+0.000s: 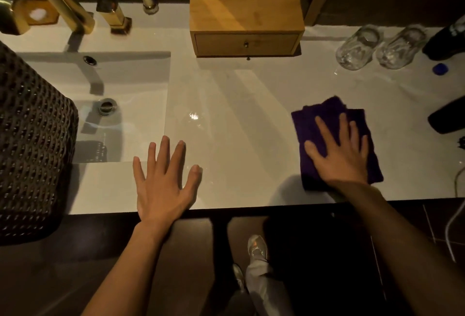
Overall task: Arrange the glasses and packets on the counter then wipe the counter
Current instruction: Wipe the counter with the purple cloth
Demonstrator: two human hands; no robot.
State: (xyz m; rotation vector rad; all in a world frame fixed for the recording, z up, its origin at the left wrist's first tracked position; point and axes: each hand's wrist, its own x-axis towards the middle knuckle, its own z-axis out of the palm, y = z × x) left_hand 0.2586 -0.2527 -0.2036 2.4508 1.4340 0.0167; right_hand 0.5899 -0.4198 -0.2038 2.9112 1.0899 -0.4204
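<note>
A folded purple cloth [317, 119] lies on the white counter [239, 104] at the right front. My right hand [339, 151] presses flat on it, fingers spread. My left hand [163, 180] rests flat on the bare counter near the front edge, fingers apart, holding nothing. Two clear glasses [357, 48] [400, 48] stand side by side at the back right. No packets show in this view.
A wooden drawer box [245, 14] stands at the back middle. The sink basin [105, 104] with a gold faucet [57, 1] is at the left, beside a dark woven basket [32, 144]. A blue cap [440, 68] and dark objects [448, 117] sit at the right edge.
</note>
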